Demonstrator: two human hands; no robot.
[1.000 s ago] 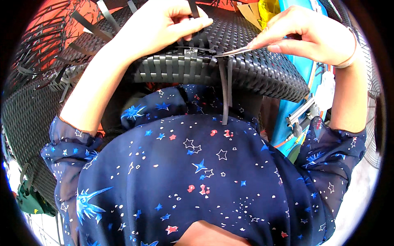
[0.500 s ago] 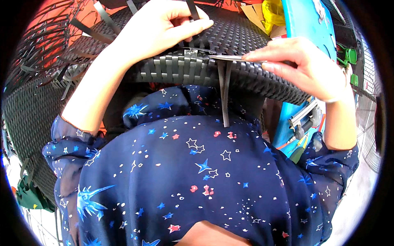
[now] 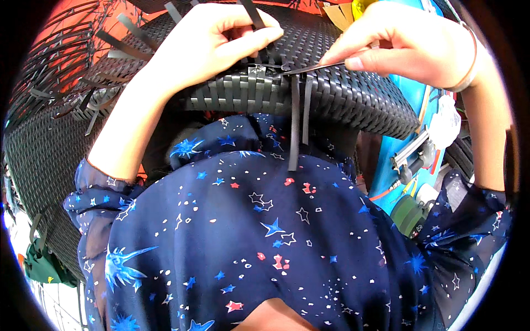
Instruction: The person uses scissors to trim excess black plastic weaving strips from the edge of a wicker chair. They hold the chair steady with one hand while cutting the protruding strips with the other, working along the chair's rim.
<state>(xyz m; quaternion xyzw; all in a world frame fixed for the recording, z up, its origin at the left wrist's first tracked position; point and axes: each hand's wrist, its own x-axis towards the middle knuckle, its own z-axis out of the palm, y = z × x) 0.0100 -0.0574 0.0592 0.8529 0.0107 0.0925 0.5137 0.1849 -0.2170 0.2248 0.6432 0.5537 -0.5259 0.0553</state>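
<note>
Your left hand (image 3: 212, 47) fingers clamp a dark weaving strip (image 3: 252, 14) against the woven basket (image 3: 342, 94); your right hand (image 3: 403, 41) fingers pinch another flat strip (image 3: 312, 68).

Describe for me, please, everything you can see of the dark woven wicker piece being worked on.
The dark grey woven wicker piece is made of flat, plastic-looking strips plaited into a curved, rounded rim. It lies in front of the person's chest. Two loose strip ends hang down from its edge. The left hand presses on top; the right hand pinches a strip at the weave.
</note>
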